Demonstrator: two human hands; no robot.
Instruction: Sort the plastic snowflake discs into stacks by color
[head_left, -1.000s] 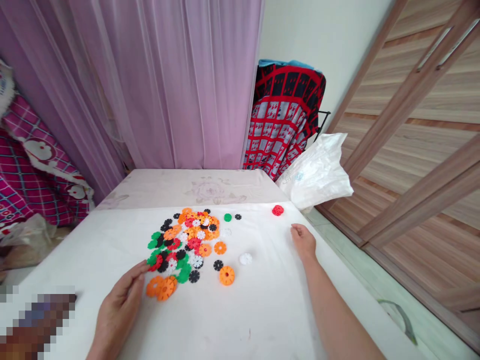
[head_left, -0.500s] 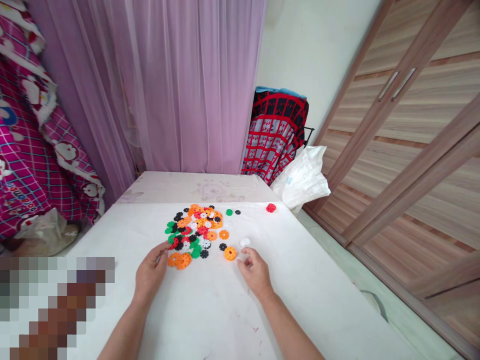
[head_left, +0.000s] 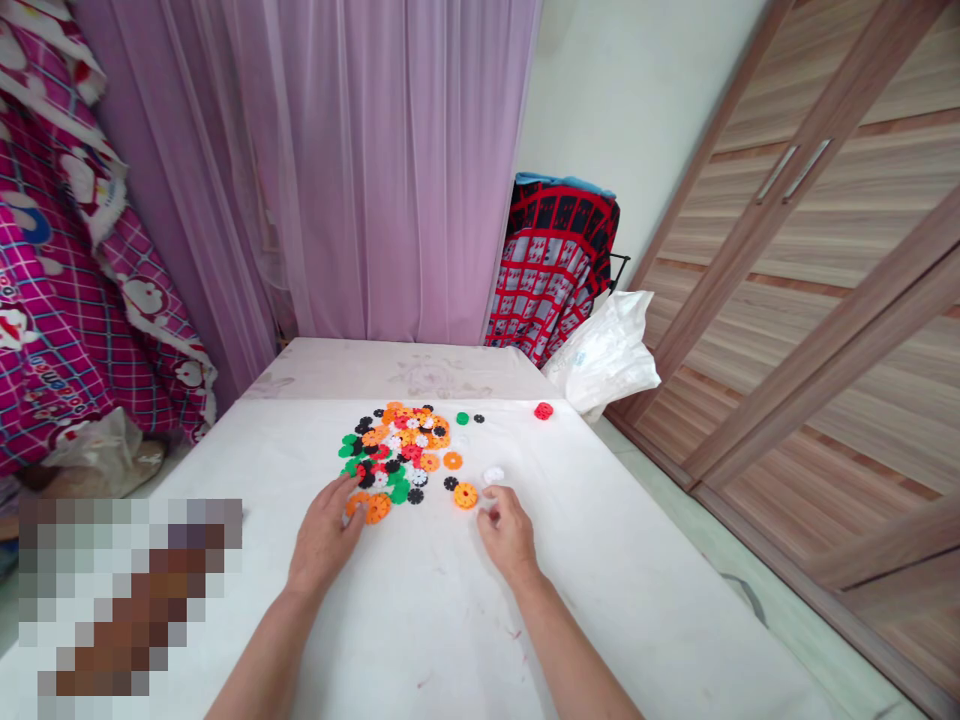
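Note:
My left hand (head_left: 326, 528) is open at the near left edge of a pile of notched plastic snowflake discs (head_left: 409, 440), in orange, black, green, red and white. Its fingertips reach the orange discs (head_left: 375, 508) at the front of the pile and cover some of them. On the right, my right hand (head_left: 510, 535) has bent fingers, with thumb and forefinger apart and nothing visible between them. Just beyond its fingertips lie white discs (head_left: 493, 475). A stack of orange discs (head_left: 465, 495) sits to its left, beside a black disc (head_left: 451, 483).
A green disc (head_left: 463, 419), a small black disc (head_left: 479, 419) and a red cluster (head_left: 544, 410) lie farther back on the white-covered table (head_left: 600, 560). A white plastic bag (head_left: 607, 355) stands at the far right corner. Wooden wardrobe doors (head_left: 810, 300) are on the right, a purple curtain (head_left: 390, 180) behind.
My left hand has moved right and slightly over the front orange discs, its fingers spreading more. My right hand stays near the white discs, fingers slightly more bent. The view has shifted slightly.

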